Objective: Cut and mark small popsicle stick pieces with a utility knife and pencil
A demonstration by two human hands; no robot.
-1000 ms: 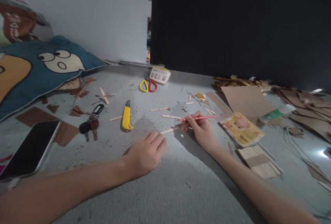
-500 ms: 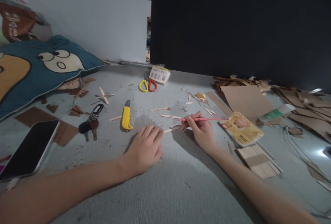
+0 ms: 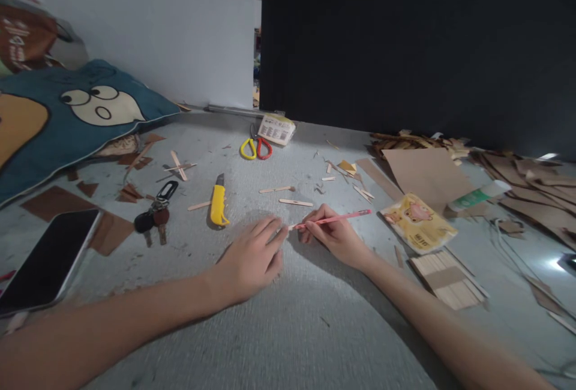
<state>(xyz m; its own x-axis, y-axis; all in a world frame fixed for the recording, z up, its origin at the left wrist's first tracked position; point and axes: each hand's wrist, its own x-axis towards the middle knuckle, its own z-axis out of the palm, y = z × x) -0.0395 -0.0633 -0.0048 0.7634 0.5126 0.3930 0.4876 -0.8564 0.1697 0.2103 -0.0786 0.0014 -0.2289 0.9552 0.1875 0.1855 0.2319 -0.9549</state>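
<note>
My right hand (image 3: 335,237) is closed round a pink pencil (image 3: 346,217), whose tip points left toward my left hand. My left hand (image 3: 252,258) rests palm down on the grey surface with its fingers stretched forward, fingertips at the pencil tip. A small wooden stick seems to lie under those fingertips, mostly hidden. Two loose wooden sticks (image 3: 296,202) lie just beyond the hands.
A yellow utility knife (image 3: 218,204), keys (image 3: 153,217) and a phone (image 3: 47,261) lie left. Yellow-and-red scissors (image 3: 255,148) sit at the back. Right: a yellow packet (image 3: 418,223), a stack of sticks (image 3: 445,279), a glue tube (image 3: 477,197), cardboard scraps (image 3: 427,171). A blue cushion (image 3: 67,117) is far left.
My right hand with the pencil has moved left, toward my left hand. My left fingers have shifted forward over the small stick, which showed between the hands before.
</note>
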